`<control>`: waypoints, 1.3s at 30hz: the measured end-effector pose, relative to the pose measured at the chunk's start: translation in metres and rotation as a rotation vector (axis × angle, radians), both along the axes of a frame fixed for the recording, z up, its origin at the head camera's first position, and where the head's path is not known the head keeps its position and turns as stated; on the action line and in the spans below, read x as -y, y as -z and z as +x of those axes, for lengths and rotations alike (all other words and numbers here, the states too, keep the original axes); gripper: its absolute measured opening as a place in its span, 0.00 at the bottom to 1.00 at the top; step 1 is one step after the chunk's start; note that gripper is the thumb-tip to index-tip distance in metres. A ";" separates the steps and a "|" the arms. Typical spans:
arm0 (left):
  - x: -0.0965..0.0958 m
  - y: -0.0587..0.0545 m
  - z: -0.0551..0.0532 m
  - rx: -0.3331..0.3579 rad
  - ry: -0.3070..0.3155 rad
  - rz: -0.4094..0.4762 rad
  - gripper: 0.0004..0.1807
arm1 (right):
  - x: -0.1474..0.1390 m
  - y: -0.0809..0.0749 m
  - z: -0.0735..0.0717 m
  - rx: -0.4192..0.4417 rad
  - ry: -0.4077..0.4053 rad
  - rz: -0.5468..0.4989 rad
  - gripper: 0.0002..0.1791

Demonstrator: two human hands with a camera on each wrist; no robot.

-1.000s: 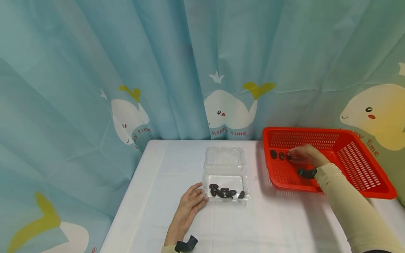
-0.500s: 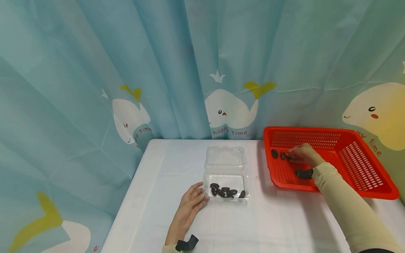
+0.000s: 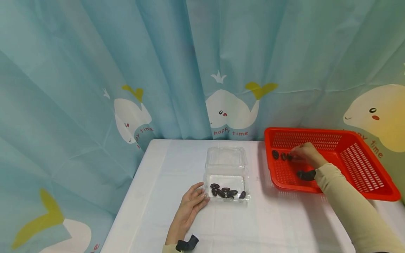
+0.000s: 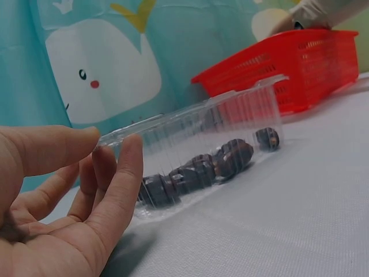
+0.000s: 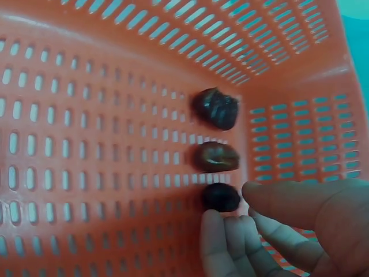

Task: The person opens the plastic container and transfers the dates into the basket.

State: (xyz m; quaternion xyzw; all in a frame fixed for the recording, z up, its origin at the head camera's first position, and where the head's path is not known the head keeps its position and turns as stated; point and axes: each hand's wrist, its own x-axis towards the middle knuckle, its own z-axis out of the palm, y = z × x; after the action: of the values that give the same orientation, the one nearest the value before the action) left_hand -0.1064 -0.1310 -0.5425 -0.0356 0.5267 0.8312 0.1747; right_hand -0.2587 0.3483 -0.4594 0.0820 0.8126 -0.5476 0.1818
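My left hand [image 3: 188, 207] pinches the near left corner of a clear plastic clamshell container [image 3: 226, 170] between thumb and fingers. Its lid [image 3: 225, 157] lies back, and several dark, glossy dates [image 3: 220, 193] sit in the base. Inside the red basket [image 3: 374, 184], my right hand [image 3: 307, 154] has thumb and fingertips at the lower end of a dark date [image 5: 221, 197], which appears pinched. Beside that date, a brownish date [image 5: 216, 156] and a larger wrinkled one [image 5: 216, 108] lie in a row along the basket wall.
A white-covered table [image 3: 177, 165] bears both containers, the basket standing right of the clamshell. Behind the table hangs a blue curtain [image 3: 171, 70] with whale prints. The basket's raised, slotted walls surround my right hand.
Within the basket, my right hand and the third date shift slightly left, then slightly right again. My left hand stays at the clamshell; its dates look unmoved.
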 end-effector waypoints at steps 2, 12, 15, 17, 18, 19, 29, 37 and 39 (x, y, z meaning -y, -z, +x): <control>0.000 0.001 -0.001 -0.007 0.005 -0.002 0.36 | 0.001 -0.004 -0.001 -0.017 -0.006 0.041 0.15; 0.001 0.003 -0.002 -0.012 0.015 0.009 0.36 | 0.011 -0.025 0.003 -0.032 -0.070 0.058 0.21; 0.001 0.001 -0.001 -0.010 0.016 0.008 0.35 | 0.017 -0.030 0.007 -0.048 -0.098 0.066 0.23; 0.001 0.001 -0.001 -0.015 0.018 0.011 0.36 | 0.024 -0.035 0.010 -0.066 -0.116 0.067 0.25; 0.001 0.000 -0.001 -0.017 0.020 0.010 0.35 | 0.028 -0.037 0.012 -0.076 -0.127 0.078 0.25; 0.002 0.000 -0.001 -0.019 0.020 0.010 0.36 | 0.032 -0.040 0.013 -0.087 -0.139 0.087 0.26; 0.001 0.003 -0.001 -0.029 0.015 0.000 0.35 | 0.076 -0.053 0.031 -0.168 -0.281 0.024 0.23; 0.000 0.003 -0.001 -0.015 0.012 -0.007 0.35 | 0.108 -0.053 0.050 -0.294 -0.414 0.044 0.15; 0.000 0.002 -0.001 0.000 0.004 -0.006 0.35 | 0.115 -0.050 0.053 -0.313 -0.445 0.043 0.15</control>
State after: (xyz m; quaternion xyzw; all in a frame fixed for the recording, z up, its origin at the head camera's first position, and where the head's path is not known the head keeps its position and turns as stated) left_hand -0.1070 -0.1310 -0.5443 -0.0353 0.5291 0.8293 0.1761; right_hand -0.2060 0.2332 -0.4095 -0.1806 0.8402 -0.4830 0.1679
